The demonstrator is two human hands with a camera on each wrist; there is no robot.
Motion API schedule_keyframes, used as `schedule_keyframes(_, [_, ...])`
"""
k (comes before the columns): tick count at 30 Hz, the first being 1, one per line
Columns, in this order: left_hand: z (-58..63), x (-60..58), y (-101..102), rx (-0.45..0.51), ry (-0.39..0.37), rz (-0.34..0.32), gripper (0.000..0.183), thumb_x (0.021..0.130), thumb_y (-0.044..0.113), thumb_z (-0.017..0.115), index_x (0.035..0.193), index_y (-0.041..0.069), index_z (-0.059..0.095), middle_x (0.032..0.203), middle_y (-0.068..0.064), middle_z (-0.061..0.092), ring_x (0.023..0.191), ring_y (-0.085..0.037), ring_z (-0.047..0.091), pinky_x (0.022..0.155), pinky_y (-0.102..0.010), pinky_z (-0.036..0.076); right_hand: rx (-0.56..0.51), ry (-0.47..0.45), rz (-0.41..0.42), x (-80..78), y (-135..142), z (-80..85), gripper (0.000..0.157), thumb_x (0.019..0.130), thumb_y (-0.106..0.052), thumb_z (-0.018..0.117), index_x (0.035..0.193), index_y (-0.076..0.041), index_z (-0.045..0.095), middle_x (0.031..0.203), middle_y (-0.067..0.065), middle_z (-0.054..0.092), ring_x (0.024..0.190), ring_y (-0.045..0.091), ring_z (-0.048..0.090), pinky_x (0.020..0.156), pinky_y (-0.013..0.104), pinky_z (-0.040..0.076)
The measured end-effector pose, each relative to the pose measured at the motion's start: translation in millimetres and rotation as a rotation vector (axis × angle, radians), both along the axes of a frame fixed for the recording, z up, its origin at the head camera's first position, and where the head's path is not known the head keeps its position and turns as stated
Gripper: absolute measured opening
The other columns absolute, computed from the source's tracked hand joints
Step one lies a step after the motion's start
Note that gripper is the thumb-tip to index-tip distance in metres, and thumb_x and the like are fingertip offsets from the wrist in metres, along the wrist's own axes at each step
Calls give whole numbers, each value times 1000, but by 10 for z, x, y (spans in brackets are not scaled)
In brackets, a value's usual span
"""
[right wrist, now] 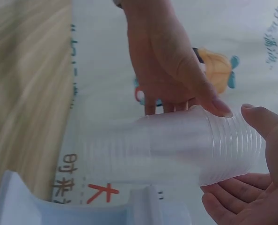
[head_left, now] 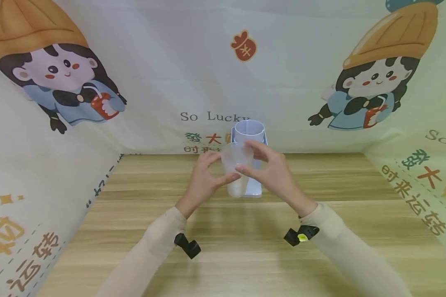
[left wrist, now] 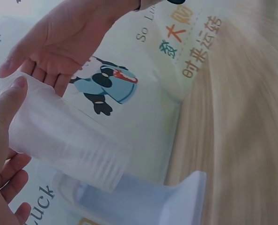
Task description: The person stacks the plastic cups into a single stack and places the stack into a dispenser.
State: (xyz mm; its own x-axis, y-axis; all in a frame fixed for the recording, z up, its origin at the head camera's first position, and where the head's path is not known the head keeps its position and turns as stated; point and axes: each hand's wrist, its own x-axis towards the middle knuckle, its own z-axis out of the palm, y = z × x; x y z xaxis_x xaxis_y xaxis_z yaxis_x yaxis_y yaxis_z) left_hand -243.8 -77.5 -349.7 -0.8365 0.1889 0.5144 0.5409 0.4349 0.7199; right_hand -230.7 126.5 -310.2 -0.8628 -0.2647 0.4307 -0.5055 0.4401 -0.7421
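Note:
A stack of clear plastic cups (head_left: 236, 187) is held upright between both hands, in front of a pale blue plastic stand (head_left: 255, 187) with a round open tube at its top. My left hand (head_left: 205, 178) grips the stack from the left, thumb on the near side. From the right, my right hand (head_left: 273, 167) holds it near the upper end, thumb across the front and fingers behind. In the right wrist view, the nested rims of the cups (right wrist: 228, 145) lie between the two thumbs. The stand's lower part (left wrist: 181, 201) shows beneath the stack in the left wrist view.
The stand is at the back of a wood-grain table (head_left: 238, 255), close to a printed cloth backdrop (head_left: 163, 82). Cloth walls with cartoon figures and lettering also rise at the left and right. Each wrist carries a small black camera (head_left: 187, 245).

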Motion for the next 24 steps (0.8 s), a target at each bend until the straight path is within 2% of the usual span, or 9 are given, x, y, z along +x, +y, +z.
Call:
schedule_keyframes(5, [122, -49, 32, 3, -15, 12, 56, 75, 37, 85, 126, 18, 67, 126, -3, 63, 123, -23, 48, 110, -51, 34, -55, -32, -20, -54, 2, 97, 67, 83, -26, 81, 142, -12, 52, 136, 12, 62, 122, 32, 62, 103, 47, 50])
schedule_keyframes(11, [210, -112, 84, 71, -10, -1, 59, 75, 47, 83, 127, 23, 67, 129, 1, 64, 125, -20, 49, 111, -50, 32, -62, -11, -43, -104, 12, 219, 68, 82, -29, 81, 141, -9, 53, 134, 13, 63, 119, 31, 64, 102, 45, 51])
schedule_keyframes(18, [372, -185, 170, 107, -8, 33, 57, 75, 44, 84, 124, 18, 68, 127, -3, 67, 125, -22, 52, 114, -50, 32, -104, 20, -66, -183, 41, 356, 68, 82, -33, 81, 141, -12, 54, 137, 12, 62, 121, 27, 63, 104, 41, 50])
schedule_keyframes(24, [549, -248, 226, 119, 17, 58, 51, 77, 37, 84, 122, 18, 69, 124, -2, 69, 116, -20, 57, 98, -42, 43, -140, 66, -77, -260, 55, 498, 66, 82, -29, 81, 140, -9, 55, 135, 13, 63, 121, 26, 64, 104, 39, 50])
